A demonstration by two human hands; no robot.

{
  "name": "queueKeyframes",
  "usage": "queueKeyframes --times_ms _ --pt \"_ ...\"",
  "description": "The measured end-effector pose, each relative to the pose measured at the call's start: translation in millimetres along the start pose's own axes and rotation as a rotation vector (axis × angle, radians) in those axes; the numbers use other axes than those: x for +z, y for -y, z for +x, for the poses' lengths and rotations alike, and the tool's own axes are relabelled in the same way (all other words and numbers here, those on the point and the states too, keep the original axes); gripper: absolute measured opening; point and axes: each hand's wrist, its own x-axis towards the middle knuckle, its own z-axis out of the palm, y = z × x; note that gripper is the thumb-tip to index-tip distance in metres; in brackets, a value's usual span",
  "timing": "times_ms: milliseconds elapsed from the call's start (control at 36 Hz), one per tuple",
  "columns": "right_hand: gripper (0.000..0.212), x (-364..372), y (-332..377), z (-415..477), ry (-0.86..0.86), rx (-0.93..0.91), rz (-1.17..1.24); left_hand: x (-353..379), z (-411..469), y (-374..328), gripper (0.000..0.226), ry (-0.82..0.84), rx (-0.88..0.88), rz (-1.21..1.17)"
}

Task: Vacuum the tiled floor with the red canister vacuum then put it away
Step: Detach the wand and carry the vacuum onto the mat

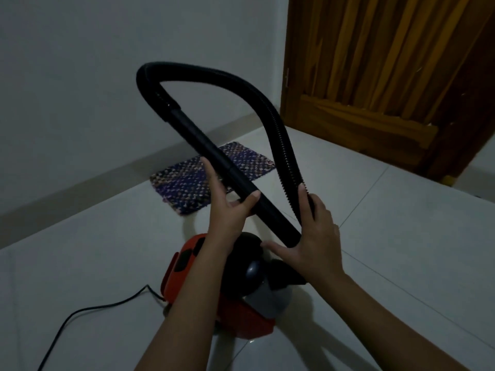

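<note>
The red canister vacuum (184, 274) sits on the pale tiled floor (401, 250) just below my hands. Its black ribbed hose (281, 135) loops up and over into a rigid black wand (198, 135) that slants down to the right. My left hand (230, 210) grips the wand at mid-length, thumb over the top. My right hand (316, 234) holds the ribbed hose where it crosses the wand's lower end, thumb up along the hose and fingers stretched out to the left. The hose's joint to the canister is hidden behind my right hand.
A black power cord (80, 311) trails from the canister's left side across the floor to the lower left. A woven purple mat (184, 180) lies by the white wall (107, 76). A wooden door (375, 76) stands at the upper right.
</note>
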Motion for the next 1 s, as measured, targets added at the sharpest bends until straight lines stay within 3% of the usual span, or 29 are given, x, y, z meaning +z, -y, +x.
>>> queueKeyframes --times_ms 139,333,528,1000 --pt "0.103 5.7 6.3 8.2 -0.014 0.039 0.041 -0.4 7.8 -11.1 0.112 0.022 0.013 -0.012" --pt "0.087 13.8 -0.2 17.1 0.041 -0.088 0.005 -0.1 10.8 -5.6 0.111 -0.021 -0.004 -0.006" --pt "0.085 22.3 -17.6 34.8 0.107 -0.226 -0.031 6.5 2.3 3.0 0.112 -0.147 0.061 0.024" --pt "0.086 32.9 -3.5 27.3 0.016 -0.124 -0.075 2.1 -5.2 -8.8 0.108 -0.191 0.065 0.075"
